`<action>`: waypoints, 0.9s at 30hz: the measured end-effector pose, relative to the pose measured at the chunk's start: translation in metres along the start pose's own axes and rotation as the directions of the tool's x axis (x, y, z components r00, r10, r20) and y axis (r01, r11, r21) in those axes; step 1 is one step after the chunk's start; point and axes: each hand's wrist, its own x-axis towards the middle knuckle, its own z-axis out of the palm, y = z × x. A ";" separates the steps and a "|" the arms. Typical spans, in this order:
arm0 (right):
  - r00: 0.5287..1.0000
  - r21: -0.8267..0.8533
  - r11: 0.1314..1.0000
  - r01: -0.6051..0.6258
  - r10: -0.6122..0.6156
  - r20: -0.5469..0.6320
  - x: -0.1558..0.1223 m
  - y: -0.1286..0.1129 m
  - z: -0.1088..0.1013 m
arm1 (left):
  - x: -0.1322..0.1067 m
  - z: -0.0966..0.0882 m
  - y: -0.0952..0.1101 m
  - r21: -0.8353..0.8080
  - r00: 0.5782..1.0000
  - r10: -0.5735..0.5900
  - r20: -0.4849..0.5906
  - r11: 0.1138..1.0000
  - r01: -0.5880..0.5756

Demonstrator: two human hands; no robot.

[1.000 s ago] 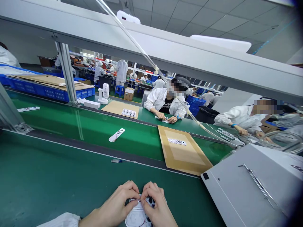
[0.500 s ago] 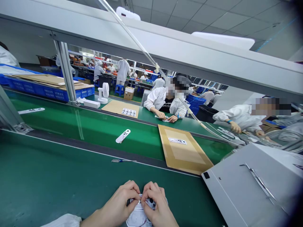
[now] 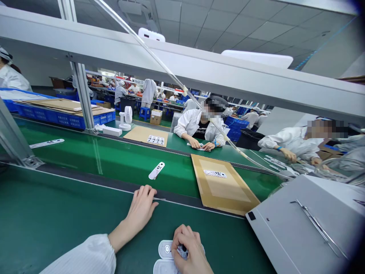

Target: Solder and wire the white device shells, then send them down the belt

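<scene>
**Fingers point(image 3: 145, 196) curling by screwdriver point(image 3: 160, 199), pressing white plastic casing point(image 3: 165, 249)**

Left hand point(image 3: 139, 213) is resting half-curled at the belt edge, fingertips just over the screwdriver, handle hidden under the hand, can't tell if it's gripped. Right hand point(image 3: 188, 249) is clamping down on the casing, fingers bent over it, casing lying on the green conveyor belt point(image 3: 57, 228) close in front. Cardboard pad point(image 3: 222, 186) is sitting further right, on the far belt.

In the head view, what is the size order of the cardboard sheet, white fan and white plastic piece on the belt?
1. Largest: the cardboard sheet.
2. The white fan and the white plastic piece look alike; the fan stands farther away, so no ranking.
</scene>
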 end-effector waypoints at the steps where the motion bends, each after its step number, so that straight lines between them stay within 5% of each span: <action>1: 1.000 0.003 1.000 -0.006 0.006 -0.002 0.000 -0.001 0.000 | 0.005 0.001 -0.006 0.008 1.000 -0.015 0.006 1.000 0.015; 5: 1.000 0.007 1.000 -0.010 0.010 -0.010 -0.002 -0.006 -0.002 | 0.006 0.002 -0.015 0.002 0.996 0.030 0.083 1.000 -0.030; 12: 0.999 -0.024 0.999 0.023 -0.023 -0.028 -0.003 -0.004 -0.001 | -0.045 -0.026 0.010 -0.190 0.929 0.241 0.282 0.963 -0.193; 17: 0.998 -0.040 0.998 0.048 -0.050 -0.047 -0.002 0.001 0.003 | -0.068 -0.039 0.025 -0.103 0.884 0.245 0.398 0.969 -0.223; 27: 0.996 -0.049 0.997 0.059 -0.061 -0.058 -0.004 0.001 0.003 | -0.069 -0.022 0.026 0.057 0.884 0.326 0.334 0.929 -0.364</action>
